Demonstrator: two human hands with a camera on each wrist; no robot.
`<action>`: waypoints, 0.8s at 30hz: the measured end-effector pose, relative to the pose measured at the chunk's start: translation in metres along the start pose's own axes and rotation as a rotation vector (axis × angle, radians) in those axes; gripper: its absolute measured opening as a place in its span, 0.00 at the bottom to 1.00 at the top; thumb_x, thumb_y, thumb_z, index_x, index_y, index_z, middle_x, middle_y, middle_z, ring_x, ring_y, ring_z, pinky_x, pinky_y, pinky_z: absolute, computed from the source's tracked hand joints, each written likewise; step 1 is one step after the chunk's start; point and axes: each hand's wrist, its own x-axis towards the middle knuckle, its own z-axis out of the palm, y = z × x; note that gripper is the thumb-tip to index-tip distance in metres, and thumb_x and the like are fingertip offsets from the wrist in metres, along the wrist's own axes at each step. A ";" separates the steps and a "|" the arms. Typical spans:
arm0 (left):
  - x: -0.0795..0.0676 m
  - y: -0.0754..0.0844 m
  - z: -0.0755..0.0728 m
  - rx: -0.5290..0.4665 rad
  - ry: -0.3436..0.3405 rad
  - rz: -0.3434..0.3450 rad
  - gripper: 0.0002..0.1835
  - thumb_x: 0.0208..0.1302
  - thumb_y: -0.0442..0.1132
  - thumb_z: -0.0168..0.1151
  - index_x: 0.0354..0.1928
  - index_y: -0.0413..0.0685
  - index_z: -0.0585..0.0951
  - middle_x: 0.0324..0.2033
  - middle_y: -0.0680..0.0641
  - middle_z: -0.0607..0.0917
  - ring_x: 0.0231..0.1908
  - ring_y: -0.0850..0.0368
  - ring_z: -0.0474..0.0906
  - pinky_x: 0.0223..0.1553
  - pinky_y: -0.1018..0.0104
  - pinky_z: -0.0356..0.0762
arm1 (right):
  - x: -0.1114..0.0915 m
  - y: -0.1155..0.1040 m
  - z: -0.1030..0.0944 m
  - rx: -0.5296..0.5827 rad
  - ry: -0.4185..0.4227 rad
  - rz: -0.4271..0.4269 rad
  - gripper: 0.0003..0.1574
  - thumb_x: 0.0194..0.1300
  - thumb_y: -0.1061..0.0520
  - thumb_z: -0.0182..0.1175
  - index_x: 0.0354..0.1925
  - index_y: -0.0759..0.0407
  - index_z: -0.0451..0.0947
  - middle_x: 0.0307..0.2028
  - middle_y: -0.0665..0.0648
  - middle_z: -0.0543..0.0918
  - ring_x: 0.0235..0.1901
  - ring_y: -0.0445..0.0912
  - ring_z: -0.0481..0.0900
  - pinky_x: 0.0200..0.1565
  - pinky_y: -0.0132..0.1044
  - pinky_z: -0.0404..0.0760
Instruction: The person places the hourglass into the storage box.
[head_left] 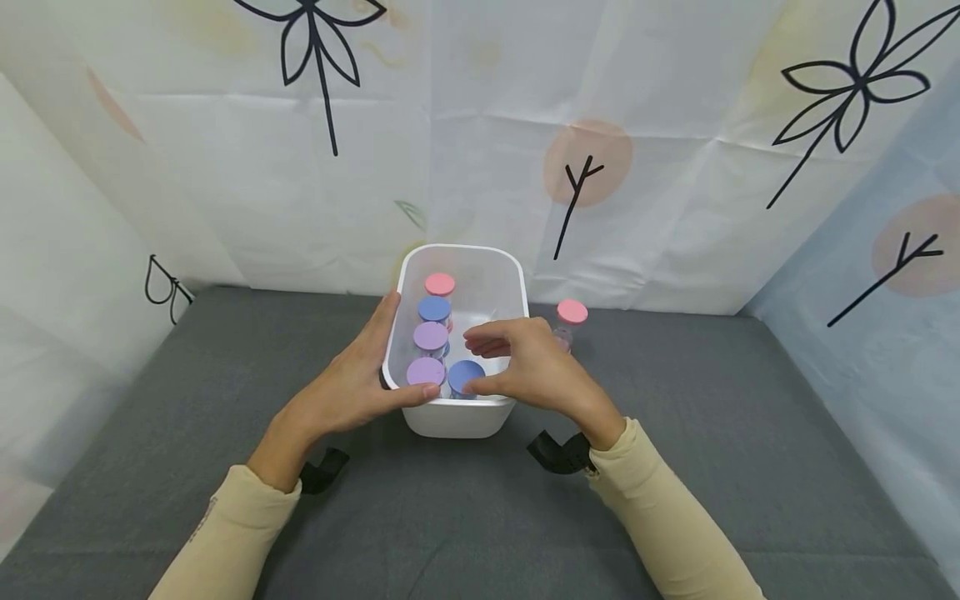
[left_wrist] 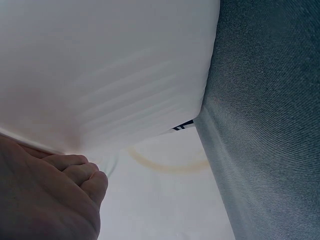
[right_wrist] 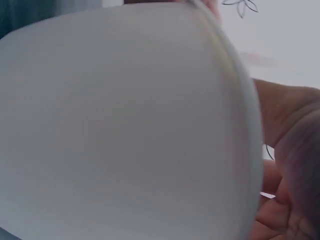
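A white plastic bin (head_left: 459, 421) stands on the table, with several small clear bottles upright inside. A pink-capped bottle (head_left: 439, 284), a blue-capped one (head_left: 434, 308) and two purple-capped ones (head_left: 431, 336) line its left wall. Beside the nearest purple cap is another blue-capped bottle (head_left: 465, 375) at the front. My left hand (head_left: 352, 379) grips the bin's left side, thumb over the front rim and fingers along the outer wall. My right hand (head_left: 536, 362) reaches over the right rim, fingers spread from the thumb, thumb at the front blue cap. The bin wall (right_wrist: 125, 125) blocks the right wrist view.
Another pink-capped bottle (head_left: 572, 313) stands outside the bin to the right, partly hidden behind my right hand. Dark grey cloth (head_left: 675, 400) covers the table. A patterned white curtain (head_left: 480, 167) hangs close behind the bin.
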 end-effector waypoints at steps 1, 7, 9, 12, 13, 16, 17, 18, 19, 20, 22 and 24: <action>0.000 0.000 0.000 -0.003 0.001 0.004 0.66 0.56 0.60 0.75 0.82 0.60 0.36 0.79 0.51 0.48 0.71 0.50 0.57 0.65 0.38 0.61 | -0.002 0.001 0.000 0.032 0.017 0.001 0.34 0.49 0.59 0.81 0.55 0.65 0.84 0.47 0.56 0.88 0.47 0.48 0.87 0.53 0.41 0.81; 0.003 0.000 0.000 -0.030 0.008 0.053 0.65 0.55 0.58 0.76 0.81 0.69 0.37 0.76 0.51 0.55 0.68 0.50 0.62 0.63 0.43 0.64 | -0.009 0.006 0.002 0.178 0.101 -0.040 0.32 0.49 0.63 0.81 0.54 0.67 0.84 0.46 0.57 0.88 0.46 0.48 0.87 0.53 0.41 0.81; 0.003 0.000 0.000 -0.031 0.010 0.059 0.65 0.55 0.58 0.76 0.81 0.70 0.37 0.76 0.51 0.55 0.68 0.50 0.62 0.63 0.43 0.65 | -0.010 0.008 0.002 0.214 0.118 -0.060 0.31 0.50 0.64 0.80 0.53 0.68 0.83 0.46 0.58 0.88 0.46 0.48 0.87 0.53 0.40 0.81; 0.003 0.000 0.000 -0.029 0.011 0.058 0.65 0.55 0.57 0.76 0.81 0.69 0.37 0.76 0.51 0.55 0.69 0.50 0.62 0.63 0.43 0.64 | -0.011 0.010 0.002 0.245 0.132 -0.080 0.30 0.50 0.64 0.80 0.53 0.69 0.83 0.45 0.59 0.88 0.45 0.48 0.87 0.52 0.40 0.81; 0.003 0.000 -0.001 -0.026 0.009 0.057 0.65 0.56 0.57 0.76 0.81 0.68 0.37 0.76 0.51 0.54 0.69 0.50 0.61 0.63 0.42 0.64 | -0.011 0.010 0.001 0.253 0.134 -0.084 0.30 0.50 0.64 0.80 0.52 0.69 0.83 0.45 0.59 0.88 0.45 0.48 0.87 0.52 0.40 0.81; 0.002 0.001 -0.001 -0.030 0.011 0.052 0.65 0.55 0.57 0.76 0.81 0.69 0.37 0.77 0.52 0.54 0.69 0.50 0.61 0.64 0.42 0.64 | -0.011 0.011 -0.004 0.279 0.146 -0.095 0.30 0.51 0.64 0.79 0.53 0.70 0.83 0.46 0.60 0.87 0.46 0.49 0.87 0.53 0.43 0.81; 0.002 0.001 -0.001 -0.030 0.012 0.049 0.65 0.55 0.58 0.76 0.81 0.68 0.37 0.77 0.52 0.54 0.69 0.50 0.61 0.64 0.42 0.64 | -0.012 0.012 -0.006 0.285 0.153 -0.096 0.30 0.52 0.64 0.79 0.53 0.70 0.83 0.46 0.60 0.87 0.46 0.50 0.87 0.53 0.43 0.81; 0.002 0.001 -0.001 -0.027 0.011 0.047 0.65 0.56 0.58 0.76 0.81 0.67 0.37 0.77 0.52 0.54 0.69 0.50 0.61 0.64 0.42 0.63 | -0.012 0.014 -0.009 0.288 0.161 -0.097 0.30 0.52 0.64 0.79 0.54 0.69 0.83 0.47 0.60 0.87 0.47 0.50 0.86 0.53 0.43 0.81; 0.001 0.001 -0.001 -0.024 0.011 0.043 0.65 0.56 0.58 0.76 0.81 0.66 0.37 0.77 0.52 0.54 0.70 0.51 0.60 0.64 0.41 0.63 | -0.013 0.015 -0.012 0.290 0.171 -0.096 0.30 0.52 0.64 0.78 0.54 0.69 0.82 0.48 0.61 0.87 0.47 0.51 0.86 0.53 0.43 0.81; 0.001 0.001 -0.001 -0.024 0.013 0.042 0.65 0.55 0.58 0.76 0.82 0.65 0.38 0.77 0.52 0.54 0.70 0.51 0.60 0.65 0.42 0.63 | -0.014 0.017 -0.016 0.290 0.182 -0.088 0.30 0.53 0.64 0.78 0.55 0.69 0.82 0.49 0.61 0.87 0.48 0.51 0.86 0.53 0.42 0.81; 0.002 0.001 -0.001 -0.022 0.010 0.042 0.65 0.55 0.58 0.76 0.82 0.63 0.37 0.76 0.51 0.54 0.70 0.51 0.60 0.65 0.41 0.62 | -0.016 0.021 -0.022 0.293 0.208 -0.064 0.31 0.54 0.64 0.77 0.56 0.69 0.81 0.51 0.63 0.86 0.49 0.52 0.86 0.53 0.41 0.81; 0.002 0.001 -0.001 -0.018 0.010 0.039 0.66 0.55 0.59 0.76 0.82 0.62 0.37 0.77 0.51 0.53 0.71 0.51 0.58 0.66 0.40 0.61 | -0.016 0.026 -0.028 0.303 0.240 -0.036 0.31 0.55 0.64 0.77 0.57 0.68 0.81 0.51 0.64 0.85 0.50 0.52 0.85 0.53 0.42 0.81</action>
